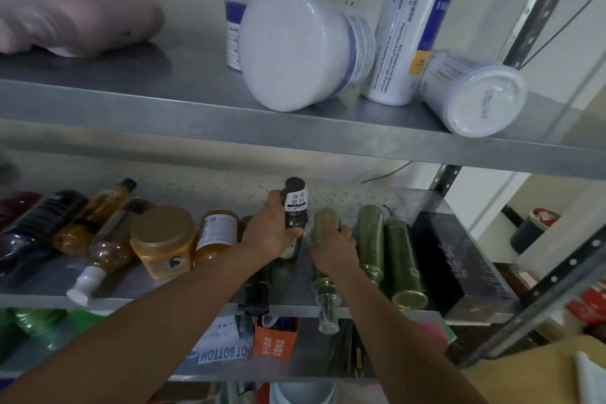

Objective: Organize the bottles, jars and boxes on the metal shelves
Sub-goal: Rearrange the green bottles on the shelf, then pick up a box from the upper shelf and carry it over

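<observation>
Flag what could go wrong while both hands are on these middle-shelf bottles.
1. The small white jar lies on its side at the upper shelf's front edge; a jolt might roll it off.
2. The green pump bottle gripped by the right hand has its clear pump past the middle shelf's edge; it could slide off.
3. The white-capped amber bottle also overhangs that edge, near the forearm of the left hand gripping the dark bottle; a sweep could knock it down.

Both bare forearms extend forward, converging toward the centre. Left grip (272, 234): fingers and thumb curled round a dark labelled bottle (296, 206), held upright. Right grip (334, 247): just beside the left but not touching it, back of hand toward the camera, fingers wrapped over a lying green bottle (324, 221).
</observation>
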